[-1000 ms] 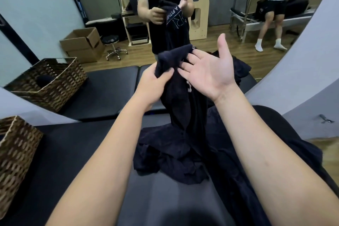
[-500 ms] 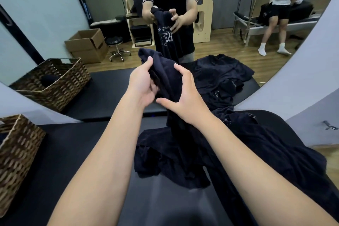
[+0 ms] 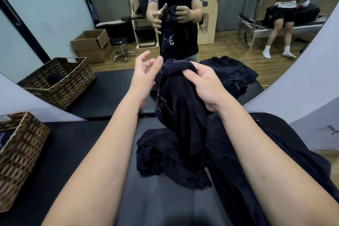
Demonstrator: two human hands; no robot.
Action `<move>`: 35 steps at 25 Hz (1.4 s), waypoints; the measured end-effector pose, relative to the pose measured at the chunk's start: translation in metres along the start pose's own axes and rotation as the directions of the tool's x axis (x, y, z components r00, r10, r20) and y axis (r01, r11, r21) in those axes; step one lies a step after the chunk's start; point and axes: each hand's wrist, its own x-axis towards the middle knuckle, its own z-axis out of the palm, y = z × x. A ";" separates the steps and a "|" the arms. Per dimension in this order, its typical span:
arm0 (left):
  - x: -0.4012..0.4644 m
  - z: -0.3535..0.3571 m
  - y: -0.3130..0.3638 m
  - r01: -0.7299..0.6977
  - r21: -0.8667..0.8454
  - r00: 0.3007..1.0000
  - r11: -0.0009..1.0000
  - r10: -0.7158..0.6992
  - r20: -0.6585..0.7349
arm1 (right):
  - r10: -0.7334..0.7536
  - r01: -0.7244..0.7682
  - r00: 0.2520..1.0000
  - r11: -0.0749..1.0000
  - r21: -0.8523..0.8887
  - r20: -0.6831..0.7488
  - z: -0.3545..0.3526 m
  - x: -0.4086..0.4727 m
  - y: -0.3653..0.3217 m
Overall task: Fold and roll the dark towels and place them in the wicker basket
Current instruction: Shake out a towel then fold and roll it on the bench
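A dark navy towel [image 3: 180,108] with pale lettering hangs lifted above the black padded table [image 3: 77,148]. My right hand [image 3: 205,86] grips its bunched top edge. My left hand [image 3: 145,71] hovers just left of the towel with fingers loosely spread, holding nothing. More dark towels [image 3: 172,163] lie crumpled on the table under the lifted one and trail off to the right. The wicker basket [image 3: 20,154] stands at the table's left edge, its inside mostly out of view.
A large mirror ahead reflects the table, a second view of the basket [image 3: 60,80] with a rolled dark towel in it, and me. Reflected behind: a cardboard box [image 3: 91,46], a stool, wooden equipment, and a seated person [image 3: 286,11] at the right.
The grip has switched: my left hand let go of the towel's top and opened, and my right hand closed on it. The towel is held slightly more to the right.
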 end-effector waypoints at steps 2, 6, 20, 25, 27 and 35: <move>-0.005 0.003 -0.007 0.182 -0.118 0.952 0.976 -0.145 0.269 | 0.043 -0.050 0.997 0.993 0.111 0.062 -0.005 -0.002 -0.010; -0.021 0.012 -0.018 0.543 -0.252 0.754 0.801 -0.333 0.567 | 0.081 -0.125 0.982 0.958 0.260 0.172 -0.014 -0.006 -0.020; 0.014 -0.009 0.029 -0.157 0.039 0.986 0.987 0.159 -0.055 | 0.200 -0.103 0.978 0.690 -0.716 0.052 -0.053 -0.012 0.012; 0.015 -0.028 0.032 -0.127 0.038 0.969 0.991 0.132 -0.207 | 0.057 -0.176 0.983 0.540 -0.823 -0.173 -0.061 -0.010 0.028; 0.016 -0.037 0.033 -0.147 0.091 0.952 0.985 0.166 -0.256 | -0.058 -0.208 0.956 0.559 -0.803 -0.288 -0.065 -0.006 0.032; 0.021 -0.067 0.021 -0.050 0.311 0.946 0.949 0.144 -0.289 | -0.207 -0.102 0.903 0.749 -0.655 -0.377 -0.063 0.002 0.030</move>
